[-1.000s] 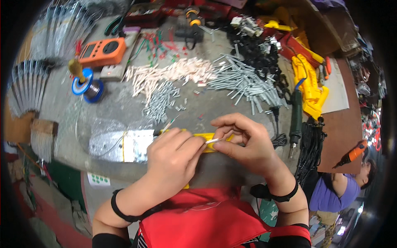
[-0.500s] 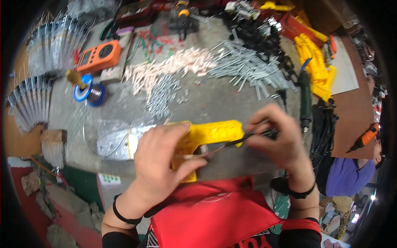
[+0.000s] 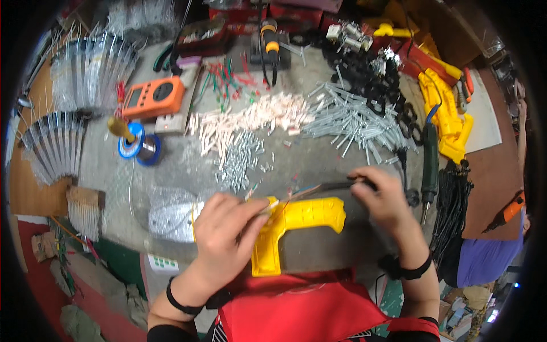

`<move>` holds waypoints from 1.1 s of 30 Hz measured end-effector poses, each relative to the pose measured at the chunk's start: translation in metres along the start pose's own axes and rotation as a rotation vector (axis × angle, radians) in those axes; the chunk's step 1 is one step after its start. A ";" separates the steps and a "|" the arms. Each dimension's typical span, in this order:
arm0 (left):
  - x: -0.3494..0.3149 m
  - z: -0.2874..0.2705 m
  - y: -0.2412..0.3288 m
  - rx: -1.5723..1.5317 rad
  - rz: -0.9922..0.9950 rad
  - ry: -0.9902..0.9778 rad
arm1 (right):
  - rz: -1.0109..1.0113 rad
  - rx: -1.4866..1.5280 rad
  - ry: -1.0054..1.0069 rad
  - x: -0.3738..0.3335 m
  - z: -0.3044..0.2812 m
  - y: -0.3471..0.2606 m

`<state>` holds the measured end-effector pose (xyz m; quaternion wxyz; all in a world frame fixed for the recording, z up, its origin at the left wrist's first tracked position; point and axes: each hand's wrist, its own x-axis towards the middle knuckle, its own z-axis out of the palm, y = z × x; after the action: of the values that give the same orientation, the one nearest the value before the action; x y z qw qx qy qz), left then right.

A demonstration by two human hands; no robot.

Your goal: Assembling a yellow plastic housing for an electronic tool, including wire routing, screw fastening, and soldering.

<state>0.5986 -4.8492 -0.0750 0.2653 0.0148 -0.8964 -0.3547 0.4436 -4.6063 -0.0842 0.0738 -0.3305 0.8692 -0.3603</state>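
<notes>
A yellow plastic handle shell [image 3: 312, 215] lies on the grey bench in front of me, one arm to the right and another toward my apron. My left hand [image 3: 228, 228] is over its left part, thumb and fingers pinched round the end of thin wires [image 3: 299, 194] beside a small whitish piece. These wires come out of a black cable [image 3: 337, 186], which stretches above the shell. At the cable's other side my right hand [image 3: 383, 196] is closed on it. Under and left of my left hand lies a silvery part in clear plastic wrap [image 3: 171, 214].
Beyond the shell lie heaps of whitish tubes [image 3: 262, 117], metal screws [image 3: 356, 122] and small metal pieces [image 3: 239, 162]. A solder spool [image 3: 139, 145] and an orange multimeter [image 3: 154, 97] stand left. A dark green screwdriver [image 3: 429, 165] and black cables [image 3: 450, 196] lie right, near a person in purple [image 3: 490, 259].
The cable and wires have been raised from across the shell to above it. My left hand has drawn into a pinch, uncovering more of the shell. The view has shifted slightly.
</notes>
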 end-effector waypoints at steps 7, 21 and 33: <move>-0.019 -0.024 -0.002 0.167 0.116 -0.074 | -0.444 -0.408 -0.389 0.052 -0.053 -0.039; -0.026 -0.027 -0.013 0.268 0.045 -0.151 | -0.042 -0.571 0.365 0.297 -0.050 0.058; -0.001 -0.038 0.025 -1.216 -0.265 -0.596 | -0.984 0.151 -0.189 0.033 -0.019 -0.120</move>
<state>0.6220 -4.8547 -0.0364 -0.0767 -0.1252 -0.5636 -0.8129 0.4741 -4.6782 0.0145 -0.0028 -0.7258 0.5714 -0.3830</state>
